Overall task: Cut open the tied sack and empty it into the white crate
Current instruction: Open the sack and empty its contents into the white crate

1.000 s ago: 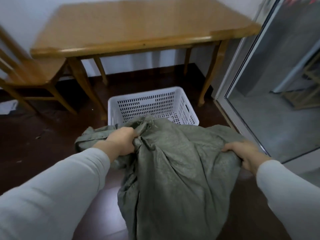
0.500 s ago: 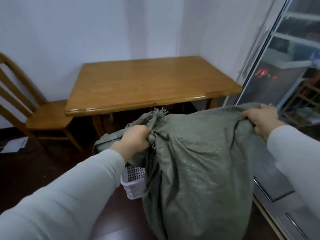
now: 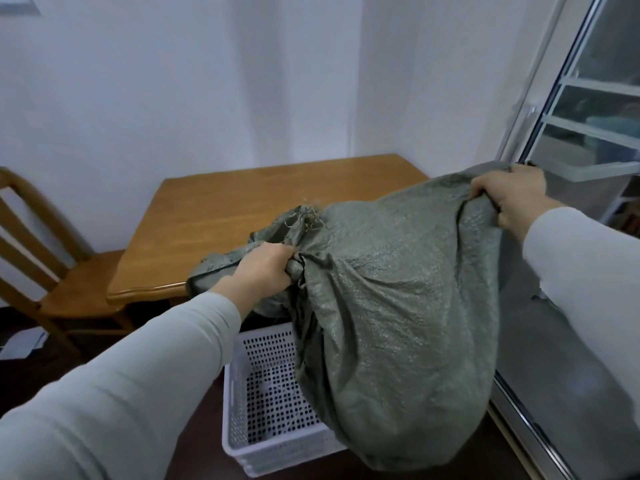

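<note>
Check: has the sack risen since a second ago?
Yes. The sack was low beside the white crate; now it hangs lifted over it, topping the table edge.

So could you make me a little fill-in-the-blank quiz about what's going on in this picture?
1. Both hands grip a grey-green ____, the left hand at its bunched neck, the right hand at a far corner.
2. The sack hangs over a white ____ on the floor.
3. The crate has walls full of small ____.
4. Behind it stands a wooden ____, with a chair at its left.

Missing words: sack; crate; holes; table
</note>
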### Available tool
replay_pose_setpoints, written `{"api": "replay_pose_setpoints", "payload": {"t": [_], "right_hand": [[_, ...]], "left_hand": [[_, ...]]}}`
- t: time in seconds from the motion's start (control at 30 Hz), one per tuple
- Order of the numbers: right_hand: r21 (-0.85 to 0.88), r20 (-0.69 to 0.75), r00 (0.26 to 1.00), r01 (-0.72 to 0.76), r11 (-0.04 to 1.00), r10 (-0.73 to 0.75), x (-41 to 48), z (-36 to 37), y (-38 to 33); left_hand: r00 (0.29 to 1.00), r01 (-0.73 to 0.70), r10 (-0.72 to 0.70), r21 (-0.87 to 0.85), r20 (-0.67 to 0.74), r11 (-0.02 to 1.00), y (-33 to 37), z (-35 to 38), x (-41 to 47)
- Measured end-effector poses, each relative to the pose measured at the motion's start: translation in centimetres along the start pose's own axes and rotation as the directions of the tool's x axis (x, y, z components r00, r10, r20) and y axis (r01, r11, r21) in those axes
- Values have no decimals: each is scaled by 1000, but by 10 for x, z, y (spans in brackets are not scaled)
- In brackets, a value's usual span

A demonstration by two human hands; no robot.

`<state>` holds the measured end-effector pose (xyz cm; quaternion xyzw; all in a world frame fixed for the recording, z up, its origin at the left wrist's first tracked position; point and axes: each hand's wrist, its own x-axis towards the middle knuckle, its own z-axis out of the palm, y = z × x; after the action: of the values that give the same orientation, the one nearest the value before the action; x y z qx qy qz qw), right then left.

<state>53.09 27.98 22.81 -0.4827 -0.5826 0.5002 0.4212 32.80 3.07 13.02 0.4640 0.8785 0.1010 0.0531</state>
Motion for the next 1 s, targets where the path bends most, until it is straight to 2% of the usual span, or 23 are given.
{"api": "replay_pose_setpoints", "payload": {"t": [0.07, 0.23, 0.37, 0.63, 0.67, 0.73, 0.83, 0.87, 0.93, 1.0], "right_hand": [[9, 3, 1000, -23, 1000, 23, 18, 12, 16], [-55, 7, 987, -157, 986, 158, 52, 41, 97], [-87, -10, 964, -266, 960, 266, 50, 64, 151], [-223, -49, 944, -328, 918, 326, 56, 131, 197], [-229, -62, 940, -341, 912, 336, 56, 138, 201], [-253, -88, 933, -359, 898, 349, 54, 152, 210], [-312, -95, 934, -357, 880, 345, 46, 176, 219], [-333, -88, 936, -350, 876, 341, 42, 183, 220], [-355, -75, 936, -347, 868, 344, 36, 196, 221], [-370, -60, 938, -339, 865, 342, 33, 205, 221]], "left_hand": [[999, -25, 24, 15, 30, 1000, -6, 16, 17], [969, -114, 98, 56, 228, 992, -28, 85, 55], [914, -170, 141, 45, 380, 984, -55, 154, 83], [796, -188, 204, -88, 570, 978, -121, 222, 116], [775, -192, 197, -73, 600, 979, -129, 227, 119], [756, -192, 109, 60, 646, 980, -147, 236, 120], [747, -70, -134, 277, 651, 958, -169, 250, 118], [721, 7, -205, 288, 662, 957, -174, 254, 118], [627, 215, -321, 238, 710, 947, -185, 263, 118], [540, 387, -362, 158, 760, 909, -198, 270, 117]]}}
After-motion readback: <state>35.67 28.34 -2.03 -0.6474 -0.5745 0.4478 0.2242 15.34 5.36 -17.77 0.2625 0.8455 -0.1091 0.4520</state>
